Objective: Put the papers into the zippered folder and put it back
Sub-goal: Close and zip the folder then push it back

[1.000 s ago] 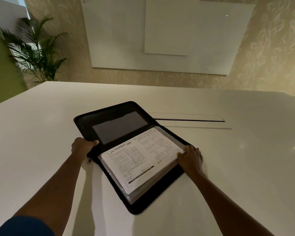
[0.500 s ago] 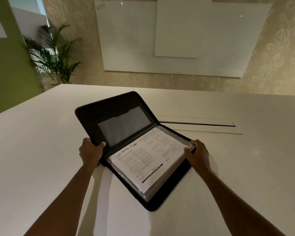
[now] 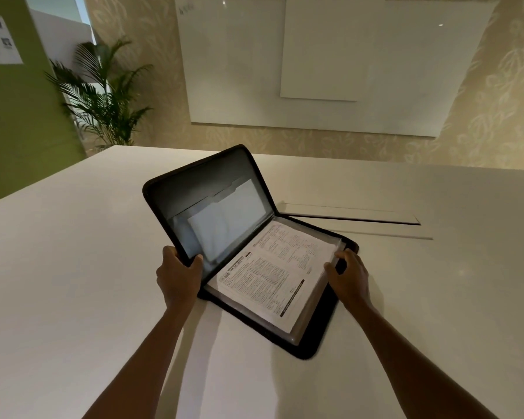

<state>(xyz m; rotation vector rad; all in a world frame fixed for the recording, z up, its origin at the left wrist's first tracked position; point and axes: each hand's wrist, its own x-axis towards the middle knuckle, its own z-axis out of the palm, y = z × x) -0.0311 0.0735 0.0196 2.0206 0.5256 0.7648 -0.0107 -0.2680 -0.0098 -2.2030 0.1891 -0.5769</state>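
Observation:
A black zippered folder lies half open on the white table. Its left cover stands tilted up, with a clear pocket on the inside. A stack of printed papers rests in the right half, inside clear sleeves. My left hand grips the near edge of the raised cover. My right hand rests with its fingers on the right edge of the papers and the folder's rim.
A long cable slot with a lid is set in the table just behind the folder. A whiteboard hangs on the far wall. A potted palm stands at the back left beside a green wall.
My left hand has lifted the folder's left cover from lying flat to standing steeply tilted. My right hand has stayed at the papers' right edge.

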